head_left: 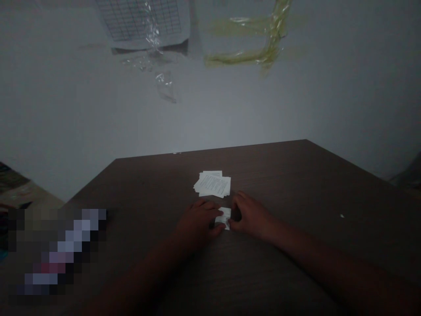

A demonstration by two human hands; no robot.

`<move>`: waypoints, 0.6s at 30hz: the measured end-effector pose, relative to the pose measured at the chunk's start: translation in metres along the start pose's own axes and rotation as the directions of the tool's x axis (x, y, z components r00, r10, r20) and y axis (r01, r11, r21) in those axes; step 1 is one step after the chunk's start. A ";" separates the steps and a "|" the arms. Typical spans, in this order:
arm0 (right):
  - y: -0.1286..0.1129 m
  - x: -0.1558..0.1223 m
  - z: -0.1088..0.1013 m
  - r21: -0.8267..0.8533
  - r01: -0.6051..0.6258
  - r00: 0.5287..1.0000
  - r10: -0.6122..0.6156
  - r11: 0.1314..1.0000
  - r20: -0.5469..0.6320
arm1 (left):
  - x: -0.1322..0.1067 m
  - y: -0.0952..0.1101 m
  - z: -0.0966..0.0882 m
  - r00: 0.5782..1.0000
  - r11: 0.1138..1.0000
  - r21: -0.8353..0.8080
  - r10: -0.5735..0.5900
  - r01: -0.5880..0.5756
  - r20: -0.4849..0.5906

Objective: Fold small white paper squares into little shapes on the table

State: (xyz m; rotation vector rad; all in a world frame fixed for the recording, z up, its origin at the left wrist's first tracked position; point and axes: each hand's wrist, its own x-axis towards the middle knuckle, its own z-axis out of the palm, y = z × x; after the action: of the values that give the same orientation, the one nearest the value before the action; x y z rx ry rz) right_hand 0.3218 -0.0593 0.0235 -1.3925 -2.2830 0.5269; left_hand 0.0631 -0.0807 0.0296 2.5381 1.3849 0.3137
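Observation:
A small white slip of paper (225, 215) with faint print lies on the brown table between my two hands. My left hand (199, 219) rests over its left side, with the fingertips and thumb pressed on the paper. My right hand (251, 215) is curled at the paper's right edge, its thumb touching the lower right corner. Part of the slip is hidden beneath my left fingers. Just beyond my hands lies a loose, fanned pile of printed paper slips (213, 183).
The brown table (279, 171) meets a pale wall (230, 114) at its far edge. A blurred-out, pixelated object (70, 245) lies at the left. A tiny white scrap (342, 216) is on the right. A gridded sheet (141, 22) and yellowish tape (241, 58) are on the wall.

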 end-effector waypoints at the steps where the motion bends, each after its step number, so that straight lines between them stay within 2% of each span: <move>1: 0.003 0.004 -0.001 -0.010 -0.015 1.000 0.015 1.000 -0.022 | 0.000 0.000 0.000 1.000 1.000 0.001 -0.004 0.004 0.010; 8: 0.022 0.025 0.003 -0.047 -0.062 0.989 0.055 0.997 -0.138 | 0.002 0.008 -0.008 0.999 0.999 0.026 -0.035 0.034 0.040; 18: 0.027 0.016 0.004 -0.019 0.012 0.994 -0.014 1.000 -0.108 | 0.001 0.009 -0.010 0.998 0.999 0.025 -0.046 0.045 0.051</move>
State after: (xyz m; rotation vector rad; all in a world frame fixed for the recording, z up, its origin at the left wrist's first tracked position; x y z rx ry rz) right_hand 0.3327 -0.0335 0.0090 -1.3798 -2.2141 0.4175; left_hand 0.0677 -0.0840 0.0415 2.5107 1.4334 0.2229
